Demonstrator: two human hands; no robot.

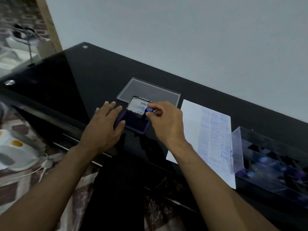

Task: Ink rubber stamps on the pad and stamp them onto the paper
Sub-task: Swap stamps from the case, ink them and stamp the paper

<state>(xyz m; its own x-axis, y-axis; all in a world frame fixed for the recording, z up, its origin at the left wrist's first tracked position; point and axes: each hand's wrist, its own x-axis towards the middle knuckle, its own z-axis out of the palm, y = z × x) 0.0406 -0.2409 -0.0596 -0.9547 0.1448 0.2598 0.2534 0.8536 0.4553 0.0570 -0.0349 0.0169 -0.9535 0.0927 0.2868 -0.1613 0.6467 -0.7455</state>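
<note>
The ink pad (pixel 133 121) lies open on the black bench (pixel 93 84). The left hand (pixel 104 125) rests flat on the pad's left edge, fingers straight. The right hand (pixel 164 121) pinches a blue-topped rubber stamp (pixel 148 111) standing on the pad. Right of the pad lies the stamped paper (pixel 206 130), beyond it a clear stamp box (pixel 238 150).

A single head-worn wide-angle camera looks forward and steeply down at the black bench (pixel 93 84), close above it, tilted so the bench edge runs diagonally.
</note>
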